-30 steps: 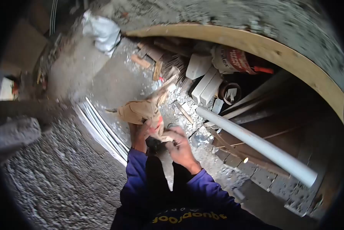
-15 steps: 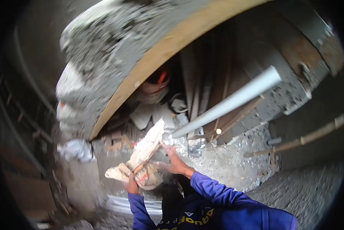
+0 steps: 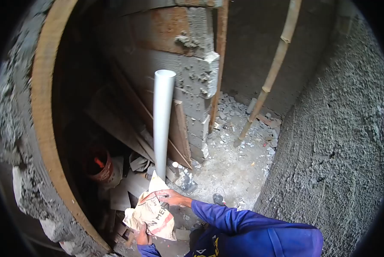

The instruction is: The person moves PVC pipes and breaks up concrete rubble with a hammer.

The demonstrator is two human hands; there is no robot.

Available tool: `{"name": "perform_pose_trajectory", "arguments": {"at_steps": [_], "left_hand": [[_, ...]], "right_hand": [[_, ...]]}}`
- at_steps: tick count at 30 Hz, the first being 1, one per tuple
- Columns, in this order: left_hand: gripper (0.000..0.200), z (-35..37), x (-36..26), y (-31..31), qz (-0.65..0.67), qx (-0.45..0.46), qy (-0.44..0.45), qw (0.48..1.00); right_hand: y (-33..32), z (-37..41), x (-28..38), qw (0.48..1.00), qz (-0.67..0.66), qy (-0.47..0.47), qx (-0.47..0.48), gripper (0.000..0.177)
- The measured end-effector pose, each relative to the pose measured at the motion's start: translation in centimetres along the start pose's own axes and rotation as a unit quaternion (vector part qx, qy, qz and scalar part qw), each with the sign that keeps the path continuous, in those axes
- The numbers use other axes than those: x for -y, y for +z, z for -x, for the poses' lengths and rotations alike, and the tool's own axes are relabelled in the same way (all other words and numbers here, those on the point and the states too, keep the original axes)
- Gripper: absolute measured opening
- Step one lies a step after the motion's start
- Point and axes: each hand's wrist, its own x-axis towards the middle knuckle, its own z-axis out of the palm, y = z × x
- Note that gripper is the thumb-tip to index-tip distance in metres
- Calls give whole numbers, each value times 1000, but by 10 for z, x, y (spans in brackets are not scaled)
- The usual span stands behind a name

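Observation:
Between my hands is a crumpled off-white paper sack [image 3: 151, 216] with dark and red print on it. My left hand [image 3: 142, 234] grips its lower left edge, thumb on the printed face. At the upper right edge, my right hand [image 3: 174, 198] is closed on the sack with the fingers over its front. The sack's pointed top overlaps the foot of a pale grey plastic pipe [image 3: 162, 115], which stands upright just beyond it. Both sleeves are blue.
A curved wooden edge [image 3: 44, 107] runs down the left. A reddish bucket [image 3: 102, 167] and boards [image 3: 115, 115] sit in the dark recess. Beyond are a block wall [image 3: 187, 73], a bamboo pole [image 3: 267, 85] and rubble [image 3: 232, 109]. A rough plastered wall [image 3: 329, 162] rises on the right.
My view has swung to the right, so the pipe now looks upright. The sack has been turned and spread, showing its lettering; both hands still hold it.

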Motion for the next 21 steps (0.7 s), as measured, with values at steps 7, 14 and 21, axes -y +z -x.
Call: {"name": "perform_pose_trajectory", "arguments": {"at_steps": [7, 14, 21], "left_hand": [[51, -64, 44, 134, 19, 120, -48, 991], [45, -112, 142, 273, 2, 116, -136, 984], [45, -141, 236, 430, -19, 164, -138, 977]], "right_hand": [[-113, 55, 58, 996, -42, 5, -74, 47], [-269, 140, 108, 1000, -16, -16, 0, 64], [-392, 206, 76, 952, 110, -27, -285, 58]]}}
